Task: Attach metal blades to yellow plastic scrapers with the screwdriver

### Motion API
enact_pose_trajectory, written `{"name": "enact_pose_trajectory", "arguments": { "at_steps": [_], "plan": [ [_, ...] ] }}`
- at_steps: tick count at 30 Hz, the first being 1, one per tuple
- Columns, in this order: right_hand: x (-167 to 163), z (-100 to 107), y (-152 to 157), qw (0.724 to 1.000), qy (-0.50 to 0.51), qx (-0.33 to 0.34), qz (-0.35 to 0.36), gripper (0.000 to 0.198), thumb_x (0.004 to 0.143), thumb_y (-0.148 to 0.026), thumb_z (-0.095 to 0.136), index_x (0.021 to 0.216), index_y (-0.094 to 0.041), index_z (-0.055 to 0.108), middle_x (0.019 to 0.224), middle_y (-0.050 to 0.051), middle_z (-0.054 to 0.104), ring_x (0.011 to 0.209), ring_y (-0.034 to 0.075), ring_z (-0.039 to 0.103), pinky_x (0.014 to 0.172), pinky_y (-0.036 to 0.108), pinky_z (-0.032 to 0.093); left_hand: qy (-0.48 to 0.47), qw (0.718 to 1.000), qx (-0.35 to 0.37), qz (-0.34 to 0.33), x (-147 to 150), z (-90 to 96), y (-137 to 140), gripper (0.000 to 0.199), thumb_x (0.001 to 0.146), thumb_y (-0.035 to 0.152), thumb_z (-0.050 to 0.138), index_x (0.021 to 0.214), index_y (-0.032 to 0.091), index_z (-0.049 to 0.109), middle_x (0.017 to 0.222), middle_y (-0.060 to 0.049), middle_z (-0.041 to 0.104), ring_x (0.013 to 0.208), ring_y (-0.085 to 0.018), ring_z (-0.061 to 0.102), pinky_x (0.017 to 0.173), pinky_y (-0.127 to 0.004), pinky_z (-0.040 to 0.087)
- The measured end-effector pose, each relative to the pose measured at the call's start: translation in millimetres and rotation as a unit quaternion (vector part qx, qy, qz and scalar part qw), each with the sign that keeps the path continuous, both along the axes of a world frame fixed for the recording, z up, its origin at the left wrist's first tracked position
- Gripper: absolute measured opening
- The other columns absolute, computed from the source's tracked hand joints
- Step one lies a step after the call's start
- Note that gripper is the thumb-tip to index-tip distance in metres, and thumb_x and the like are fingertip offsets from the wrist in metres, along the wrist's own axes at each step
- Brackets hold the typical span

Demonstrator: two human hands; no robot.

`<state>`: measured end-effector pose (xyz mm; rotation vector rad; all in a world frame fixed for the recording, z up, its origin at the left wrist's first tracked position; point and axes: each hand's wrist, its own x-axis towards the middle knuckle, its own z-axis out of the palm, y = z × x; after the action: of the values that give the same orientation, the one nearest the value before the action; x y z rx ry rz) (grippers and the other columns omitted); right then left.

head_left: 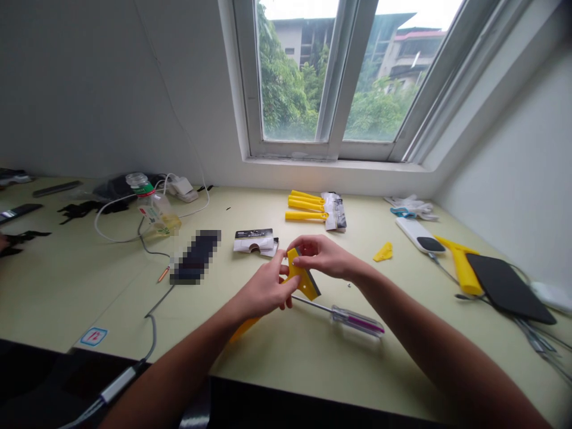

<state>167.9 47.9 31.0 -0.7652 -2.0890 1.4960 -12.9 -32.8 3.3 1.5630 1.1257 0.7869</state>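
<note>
A yellow scraper (307, 286) with a dark blade edge is held between both hands above the table. My left hand (264, 289) is closed around its near side, and the yellow handle shows below that wrist. The fingers of my right hand (324, 256) pinch the upper end of the scraper head by the blade. Just under the hands lies a screwdriver (357, 322) with a clear and purple handle, its shaft pointing left. To the right are a tiny metal part (349, 285), too small to name, and a loose yellow plate (383, 252).
Behind my hands lie folded card packaging (254, 240) and several yellow handles (307, 215) beside white-and-black packs. A phone-like dark object (196, 256), cable and bottle (156, 208) are left. At right are a white power bank (420, 235), another yellow scraper (465, 271) and a black device (509, 286).
</note>
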Motion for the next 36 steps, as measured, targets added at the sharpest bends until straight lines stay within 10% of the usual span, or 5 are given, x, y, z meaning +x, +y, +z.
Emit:
{"name": "enact_pose_trajectory", "arguments": {
  "at_steps": [10, 18, 27, 33, 36],
  "plan": [
    [7.0, 4.7, 6.3, 0.996, -0.01, -0.067, -0.062, 0.026, 0.072, -0.028, 0.07, 0.092, -0.014, 0.063, 0.079, 0.001, 0.059, 0.066, 0.011, 0.054, 0.058, 0.025, 0.043, 0.249, 0.89, 0.381, -0.013, -2.8, 0.1, -5.0, 0.033, 0.087, 0.016, 0.059, 0.118, 0.026, 0.058, 0.142, -0.011, 0.038, 0.083, -0.014, 0.063, 0.08, -0.037, 0.058],
    [8.7, 4.8, 6.4, 0.994, -0.006, -0.093, -0.061, 0.027, 0.072, -0.028, 0.072, 0.093, -0.014, 0.063, 0.075, -0.001, 0.059, 0.065, 0.01, 0.055, 0.057, 0.023, 0.043, 0.346, 0.817, 0.46, -0.032, -2.5, 3.8, -7.4, 0.028, 0.094, 0.013, 0.043, 0.115, 0.017, 0.06, 0.14, -0.013, 0.049, 0.097, -0.019, 0.066, 0.08, -0.034, 0.061],
    [11.8, 1.1, 12.3, 0.988, 0.074, -0.125, -0.043, 0.03, 0.082, -0.031, 0.059, 0.108, -0.016, 0.064, 0.095, 0.006, 0.067, 0.082, 0.016, 0.064, 0.074, 0.031, 0.053, 0.274, 0.834, 0.479, 0.022, -14.2, 8.4, -2.2, 0.029, 0.091, 0.011, 0.048, 0.115, 0.017, 0.062, 0.133, -0.016, 0.057, 0.111, -0.025, 0.063, 0.089, -0.038, 0.057],
    [17.9, -30.0, 31.6, 0.941, -0.223, 0.241, -0.085, 0.024, 0.085, -0.018, 0.049, 0.1, -0.017, 0.067, 0.09, 0.008, 0.069, 0.078, 0.018, 0.062, 0.074, 0.033, 0.049, 0.092, 0.888, 0.387, 0.232, -28.8, 21.6, 8.6, 0.035, 0.081, 0.018, 0.065, 0.115, 0.024, 0.064, 0.115, -0.006, 0.068, 0.095, -0.02, 0.066, 0.086, -0.034, 0.057],
    [20.4, -43.6, 35.1, 0.912, -0.268, 0.297, -0.088, 0.019, 0.081, -0.018, 0.056, 0.095, -0.018, 0.069, 0.092, 0.009, 0.068, 0.079, 0.021, 0.06, 0.074, 0.034, 0.045, 0.033, 0.909, 0.314, 0.273, -26.9, 19.6, 10.4, 0.042, 0.079, 0.023, 0.069, 0.12, 0.024, 0.064, 0.104, -0.004, 0.069, 0.075, -0.014, 0.065, 0.07, -0.026, 0.058]
  ]
}}
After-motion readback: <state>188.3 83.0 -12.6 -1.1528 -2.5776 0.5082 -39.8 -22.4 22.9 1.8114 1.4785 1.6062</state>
